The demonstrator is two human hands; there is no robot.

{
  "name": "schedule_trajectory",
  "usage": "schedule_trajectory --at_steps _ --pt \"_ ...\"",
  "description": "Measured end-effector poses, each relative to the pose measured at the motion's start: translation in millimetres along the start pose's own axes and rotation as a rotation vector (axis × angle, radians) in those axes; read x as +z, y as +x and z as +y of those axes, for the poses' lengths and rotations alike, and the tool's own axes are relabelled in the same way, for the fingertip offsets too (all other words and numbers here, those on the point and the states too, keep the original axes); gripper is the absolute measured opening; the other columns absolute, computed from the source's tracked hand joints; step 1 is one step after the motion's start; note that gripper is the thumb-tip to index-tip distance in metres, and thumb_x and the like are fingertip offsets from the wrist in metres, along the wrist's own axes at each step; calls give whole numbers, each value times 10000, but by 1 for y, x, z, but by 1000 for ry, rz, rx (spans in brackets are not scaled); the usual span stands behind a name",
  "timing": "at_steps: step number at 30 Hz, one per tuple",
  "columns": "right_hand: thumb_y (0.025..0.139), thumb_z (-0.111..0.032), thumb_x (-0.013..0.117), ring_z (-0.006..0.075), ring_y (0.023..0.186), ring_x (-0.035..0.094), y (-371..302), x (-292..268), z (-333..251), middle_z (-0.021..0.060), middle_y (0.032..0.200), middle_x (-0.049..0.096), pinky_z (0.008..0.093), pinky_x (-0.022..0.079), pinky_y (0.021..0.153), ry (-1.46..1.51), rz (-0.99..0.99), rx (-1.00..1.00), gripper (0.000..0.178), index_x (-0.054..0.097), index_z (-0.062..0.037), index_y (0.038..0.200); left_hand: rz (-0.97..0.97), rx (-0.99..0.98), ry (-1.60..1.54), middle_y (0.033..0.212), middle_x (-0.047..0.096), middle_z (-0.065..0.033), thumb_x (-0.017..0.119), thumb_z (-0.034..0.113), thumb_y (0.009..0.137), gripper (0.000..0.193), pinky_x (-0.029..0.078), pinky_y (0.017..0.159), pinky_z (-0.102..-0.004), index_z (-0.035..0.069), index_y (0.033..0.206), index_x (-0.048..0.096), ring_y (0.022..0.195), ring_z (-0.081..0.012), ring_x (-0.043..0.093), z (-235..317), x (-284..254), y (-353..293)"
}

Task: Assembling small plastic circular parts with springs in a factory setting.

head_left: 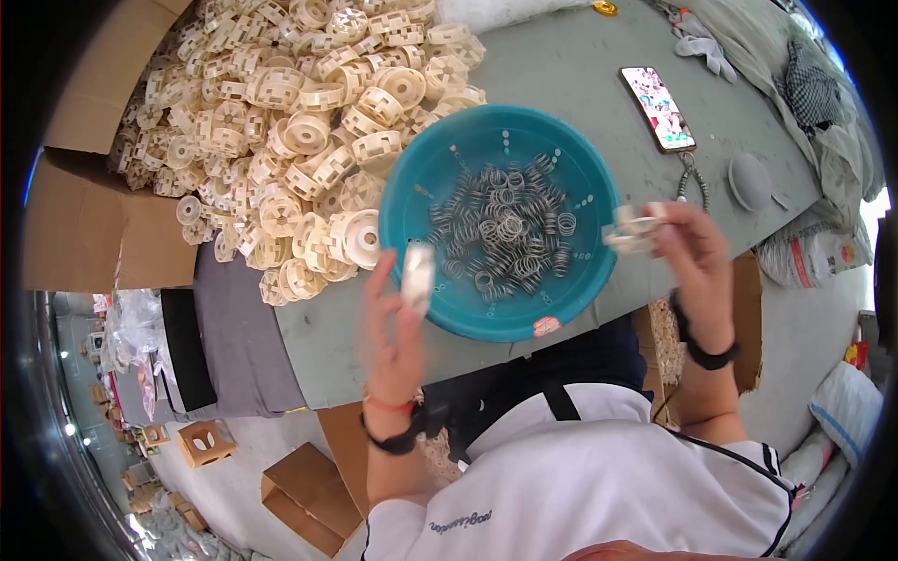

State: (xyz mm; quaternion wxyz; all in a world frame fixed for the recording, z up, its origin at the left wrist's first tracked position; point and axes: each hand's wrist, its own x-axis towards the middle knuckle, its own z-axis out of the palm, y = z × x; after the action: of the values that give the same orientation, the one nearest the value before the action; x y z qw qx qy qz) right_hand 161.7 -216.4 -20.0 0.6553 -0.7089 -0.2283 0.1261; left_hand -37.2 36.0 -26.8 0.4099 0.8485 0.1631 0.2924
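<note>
My left hand point(398, 341) is at the near left rim of a teal plastic basin point(496, 323), slightly smeared by motion. Its fingers pinch a cream round plastic part point(417, 277), seen nearly edge-on. Beyond the basin's right rim, my right hand point(694, 252) grips another cream plastic part point(632, 232) between thumb and fingers; blur hides its details. Inside the basin lies a loose pile of metal coil springs point(510, 224). To the left, a large heap of cream slotted plastic parts point(281, 140) reaches up against the basin.
A phone point(659, 107) with a lit screen and a beaded strap point(690, 178) lies on the grey-green table point(561, 56) at right, near a grey oval object point(749, 182). Cardboard boxes point(84, 224) flank the heap; an open carton point(309, 496) stands on the floor. Cloth point(748, 37) covers the far right.
</note>
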Motion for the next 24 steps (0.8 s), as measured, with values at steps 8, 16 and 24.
schedule_trajectory --at_steps 8,16,24 --pt "886 -101 550 118 866 592 -88 -192 72 83 971 634 242 455 760 -1055 79 293 256 543 17 1113 -342 -886 249 1060 606 -184 599 200 811 225 425 874 -365 -8 896 596 988 -308 574 -14 -128 -133" --pt "876 -96 552 198 899 619 -7 -48 23 131 983 646 298 461 816 -734 253 0 291 537 -11 1154 -104 49 641 1223 507 -158 691 87 710 509 342 999 -424 40 1182 507 1164 -302 464 -16 -52 -8" --pt "855 -48 567 184 843 619 -9 7 -9 113 911 652 287 466 770 -568 67 -286 186 599 25 1022 -247 145 886 1219 503 -141 733 92 623 652 272 1051 -445 82 1224 480 1183 -336 430 -25 -42 57"
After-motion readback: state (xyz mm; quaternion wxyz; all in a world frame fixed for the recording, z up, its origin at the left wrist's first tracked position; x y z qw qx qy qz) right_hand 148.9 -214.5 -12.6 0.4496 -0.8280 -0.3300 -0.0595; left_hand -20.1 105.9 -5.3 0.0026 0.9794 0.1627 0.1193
